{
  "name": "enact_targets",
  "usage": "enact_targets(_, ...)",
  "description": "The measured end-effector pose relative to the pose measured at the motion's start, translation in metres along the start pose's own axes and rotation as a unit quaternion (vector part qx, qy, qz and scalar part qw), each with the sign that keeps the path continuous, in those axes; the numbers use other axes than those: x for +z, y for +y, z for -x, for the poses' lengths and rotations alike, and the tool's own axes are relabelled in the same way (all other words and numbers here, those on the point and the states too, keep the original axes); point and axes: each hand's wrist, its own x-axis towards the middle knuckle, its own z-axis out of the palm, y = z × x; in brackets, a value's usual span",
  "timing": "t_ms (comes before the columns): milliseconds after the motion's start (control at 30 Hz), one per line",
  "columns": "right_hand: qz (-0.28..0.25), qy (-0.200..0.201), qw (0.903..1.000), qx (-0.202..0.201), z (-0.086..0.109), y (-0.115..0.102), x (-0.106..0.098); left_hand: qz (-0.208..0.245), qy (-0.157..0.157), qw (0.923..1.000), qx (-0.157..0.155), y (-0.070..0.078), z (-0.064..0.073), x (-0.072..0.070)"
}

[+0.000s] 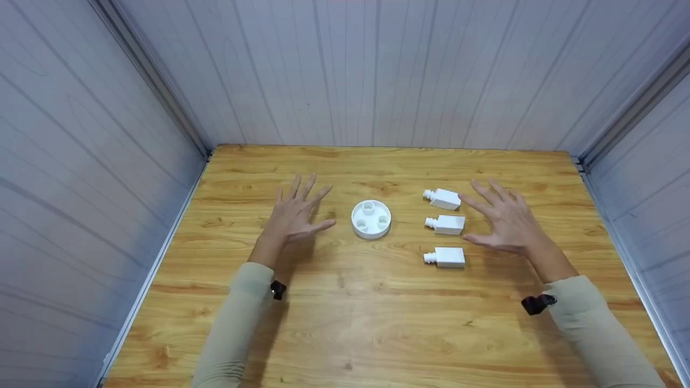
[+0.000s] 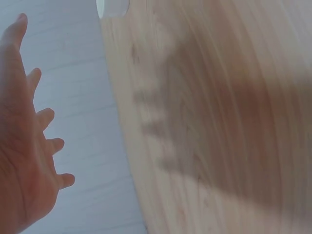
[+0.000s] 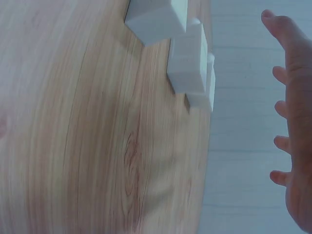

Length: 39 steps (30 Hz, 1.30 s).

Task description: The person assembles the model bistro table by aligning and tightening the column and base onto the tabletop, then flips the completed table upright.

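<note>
My left hand (image 1: 295, 216) hovers over the table with its fingers spread and holds nothing. Just right of it lies a round white dish (image 1: 371, 233) with three short ring-shaped sockets inside. Its edge also shows at the top of the left wrist view. My right hand (image 1: 509, 222) is spread too, its palm bare. Beside its thumb and index finger, three white square bottles lie on their sides in a column, necks pointing left: the far bottle (image 1: 445, 199), the middle bottle (image 1: 449, 224) and the near bottle (image 1: 449, 257). Their bases face the hand in the right wrist view.
The wood-grain table (image 1: 345, 334) is bounded by a pale panel wall (image 1: 345, 75) at the back and by a left wall (image 1: 81, 178) and a right wall (image 1: 652, 188). A small dark device (image 1: 537, 304) sits at the right wrist, another (image 1: 278, 290) at the left.
</note>
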Motion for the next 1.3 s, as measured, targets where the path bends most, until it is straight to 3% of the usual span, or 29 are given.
enact_targets(167,-0.047,0.013,0.998,-0.042,-0.003,-0.013,-0.001,0.06,0.002,0.9982,0.001,0.01,-0.003,0.005)
enact_targets(367,-0.135,-0.016,0.9883,-0.069,-0.002,-0.026,0.001,0.111,0.02,0.9936,0.004,0.02,-0.009,0.015)
enact_targets(633,-0.224,-0.07,0.9716,-0.031,0.009,-0.035,0.008,0.215,0.025,0.9762,-0.016,0.026,-0.01,0.035)
enact_targets(800,-0.269,-0.08,0.959,-0.039,0.014,-0.038,0.016,0.27,0.031,0.9621,-0.023,0.029,-0.011,0.048)
enact_targets(1133,-0.307,-0.109,0.9455,-0.009,0.027,-0.044,0.035,0.308,0.048,0.9503,0.003,0.031,-0.026,0.076)
enact_targets(1300,-0.342,-0.092,0.9353,-0.004,0.032,-0.044,0.045,0.325,0.061,0.9437,-0.001,0.024,-0.036,0.098)
